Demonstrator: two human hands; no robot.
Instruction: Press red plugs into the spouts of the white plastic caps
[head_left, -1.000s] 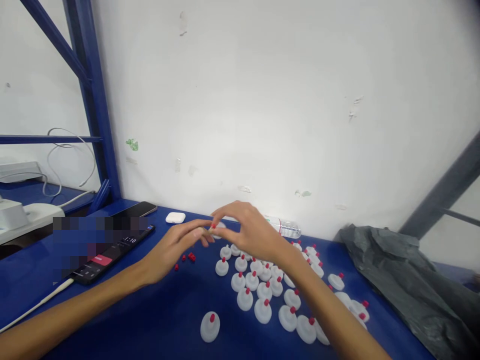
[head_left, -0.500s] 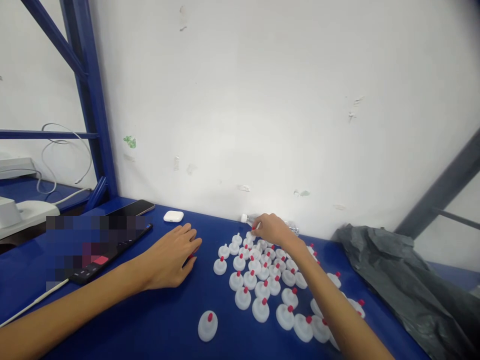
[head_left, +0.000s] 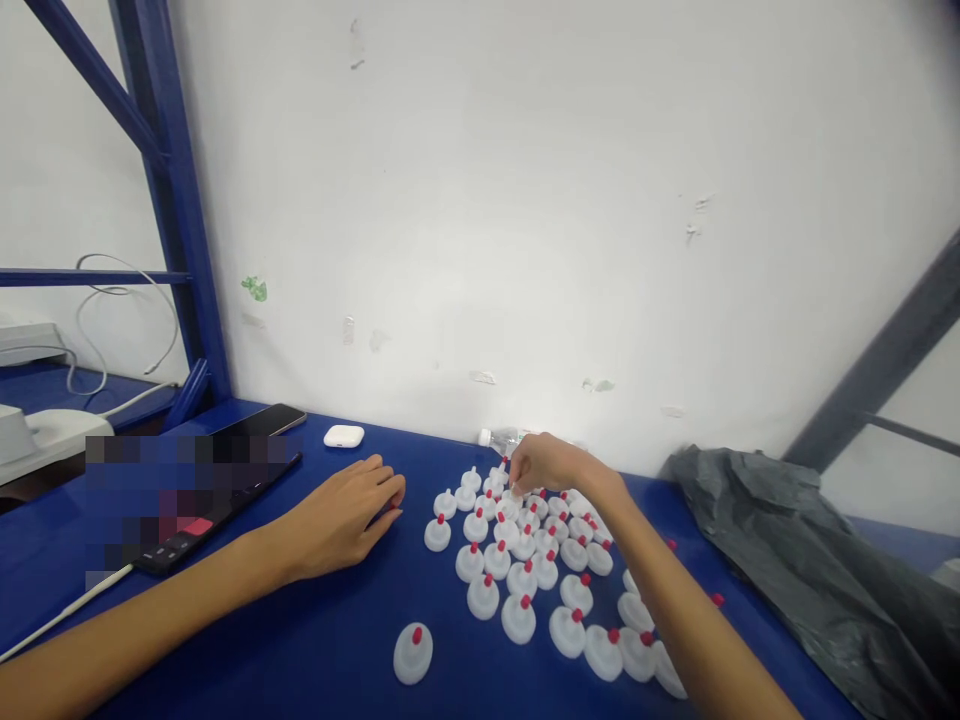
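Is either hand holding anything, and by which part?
The right hand apparently pinches a white disc by its top; whether the left hand holds anything can't be told.

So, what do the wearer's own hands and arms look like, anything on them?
The left hand and right hand are both ungloved, with no ring, watch or bracelet that I can make out. The left forearm and right forearm show no sleeves or markings as far as the view reaches.
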